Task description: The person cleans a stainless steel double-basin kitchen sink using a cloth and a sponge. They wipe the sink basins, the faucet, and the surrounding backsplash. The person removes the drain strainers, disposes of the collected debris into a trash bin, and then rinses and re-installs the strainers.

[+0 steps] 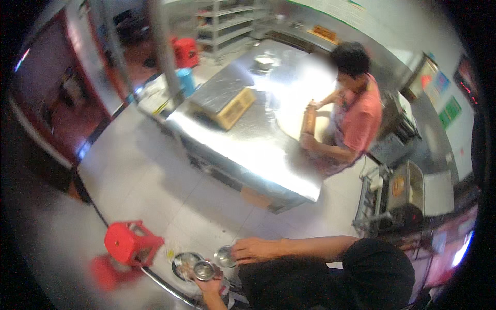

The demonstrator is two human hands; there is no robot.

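At the bottom of the head view, my left hand [213,285] is closed around a small round metal bowl [204,270]. Just right of it and slightly farther off, my right hand [254,251] has its fingers curled at the rim of a second round metal bowl [223,257]. Under and behind the left bowl sits a wider metal basin [178,264] with something pale in it, too blurred to name. The two small bowls are close together. My dark sleeve hides part of what lies below the right hand.
A red plastic stool [124,243] stands to the left. Ahead is a steel worktable [248,150] with a cardboard box [235,109] and a white bowl [264,62]. A co-worker in a pink shirt [364,116] holds a rolling pin [309,121] over a pale dough sheet [289,121].
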